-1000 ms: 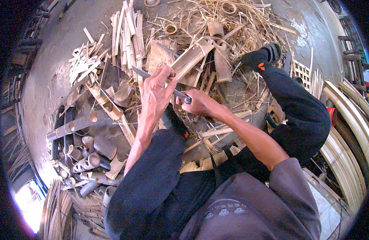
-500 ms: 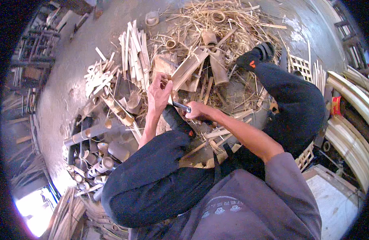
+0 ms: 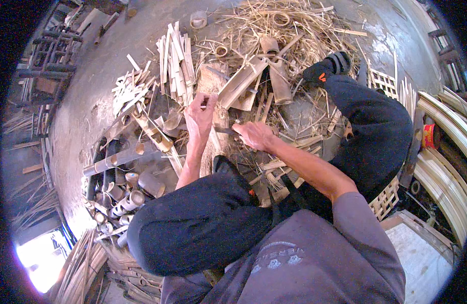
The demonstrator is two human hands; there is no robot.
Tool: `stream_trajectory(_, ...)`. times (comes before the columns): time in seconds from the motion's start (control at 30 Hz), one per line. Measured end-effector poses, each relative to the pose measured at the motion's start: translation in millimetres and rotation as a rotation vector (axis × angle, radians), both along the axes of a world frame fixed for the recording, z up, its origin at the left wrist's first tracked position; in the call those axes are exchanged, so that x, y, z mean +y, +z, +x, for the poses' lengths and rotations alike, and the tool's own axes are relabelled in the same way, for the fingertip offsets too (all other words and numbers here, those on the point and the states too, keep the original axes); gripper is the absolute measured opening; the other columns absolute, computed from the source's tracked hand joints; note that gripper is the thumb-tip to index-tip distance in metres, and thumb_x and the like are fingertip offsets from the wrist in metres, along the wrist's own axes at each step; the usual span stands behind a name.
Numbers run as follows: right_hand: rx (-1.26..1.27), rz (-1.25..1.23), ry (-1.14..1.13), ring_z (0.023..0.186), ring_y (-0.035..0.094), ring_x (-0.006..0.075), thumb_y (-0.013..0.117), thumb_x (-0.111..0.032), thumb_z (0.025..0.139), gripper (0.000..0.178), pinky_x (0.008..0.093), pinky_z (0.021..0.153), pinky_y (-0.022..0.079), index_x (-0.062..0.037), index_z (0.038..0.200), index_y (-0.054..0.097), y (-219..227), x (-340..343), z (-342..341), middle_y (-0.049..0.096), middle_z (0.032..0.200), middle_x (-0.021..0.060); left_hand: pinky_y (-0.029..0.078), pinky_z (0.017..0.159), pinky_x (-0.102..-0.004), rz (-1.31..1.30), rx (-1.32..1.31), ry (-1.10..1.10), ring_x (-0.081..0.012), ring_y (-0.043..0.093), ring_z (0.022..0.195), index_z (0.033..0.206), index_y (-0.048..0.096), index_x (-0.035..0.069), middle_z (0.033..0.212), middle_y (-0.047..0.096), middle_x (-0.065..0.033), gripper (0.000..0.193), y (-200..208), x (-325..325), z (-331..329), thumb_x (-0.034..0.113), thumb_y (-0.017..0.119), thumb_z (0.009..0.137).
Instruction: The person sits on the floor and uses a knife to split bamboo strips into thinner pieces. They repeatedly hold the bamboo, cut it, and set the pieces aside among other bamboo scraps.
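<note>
My right grip [image 3: 257, 136] is closed round the knife [image 3: 225, 130], which lies across the wood block [image 3: 212, 81] by my curled left grip [image 3: 199, 119], contents unclear; apparently a trimming step, the next stroke calling for fingers kept clear.

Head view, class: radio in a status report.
Right hand closed on knife. Left hand curled, contents unclear. Wood block beneath; split bamboo close beside left hand.
</note>
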State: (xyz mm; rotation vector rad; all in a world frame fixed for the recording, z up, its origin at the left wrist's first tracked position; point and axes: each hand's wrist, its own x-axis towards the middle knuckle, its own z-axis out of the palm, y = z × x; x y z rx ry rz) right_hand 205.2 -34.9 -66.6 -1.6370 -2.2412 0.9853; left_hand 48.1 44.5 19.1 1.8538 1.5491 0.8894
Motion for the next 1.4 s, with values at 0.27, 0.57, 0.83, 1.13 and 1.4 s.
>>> stream_trajectory(0.27,0.145,-0.078,0.136,0.072,0.062,0.0408,0.057,-0.024,0.079,0.024,0.0498,0.066,0.049,-0.0082,0.096,0.064,-46,-27,16,0.064,0.079,0.0212,0.047,0.065,-0.0269,-0.047,-0.081,0.201,-0.0103,0.058,0.069,0.095,0.069,0.000,0.074,0.066,-0.0051,0.021,32,0,-96,0.020,0.064,0.088)
stream_trajectory(0.57,0.167,-0.027,-0.275,0.066,0.061,0.0416,0.061,-0.030,0.083,0.026,0.0473,0.060,0.047,-0.0052,0.089,0.065,-63,-64,30,0.060,0.067,0.0225,0.040,0.055,-0.0258,0.204,-0.035,0.544,-0.0079,0.046,0.060,0.081,0.066,-0.003,0.065,0.057,-0.0021,0.019,30,-11,-138,0.015,0.065,0.088)
stream_trajectory(0.83,0.141,-0.174,-0.267,0.072,0.061,0.0449,0.057,-0.029,0.085,0.028,0.0530,0.065,0.049,-0.0053,0.100,0.054,-1,-50,-26,0.061,0.072,0.0257,0.042,0.053,-0.0347,0.090,0.120,0.554,-0.0196,0.049,0.051,0.085,0.061,-0.001,0.065,0.058,-0.0134,0.021,-19,-66,-93,0.016,0.054,0.093)
stream_trajectory(1.13,0.319,-0.294,-0.280,0.076,0.062,0.0437,0.060,-0.020,0.082,0.023,0.0513,0.066,0.049,-0.0072,0.101,0.056,-13,-49,-61,0.063,0.079,0.0228,0.054,0.068,-0.0318,-0.193,-0.159,0.574,-0.0248,0.068,0.082,0.097,0.063,-0.008,0.079,0.065,-0.0156,0.036,-18,-77,-72,0.019,0.040,0.098)
stream_trajectory(1.4,0.165,-0.236,-0.248,0.076,0.063,0.0412,0.060,-0.025,0.080,0.030,0.0512,0.068,0.051,-0.0083,0.105,0.057,-38,-47,-43,0.065,0.082,0.0201,0.058,0.071,-0.0344,-0.144,-0.320,0.546,-0.0299,0.068,0.080,0.102,0.059,-0.014,0.093,0.064,-0.0194,0.037,-14,-77,-69,0.015,0.038,0.099)
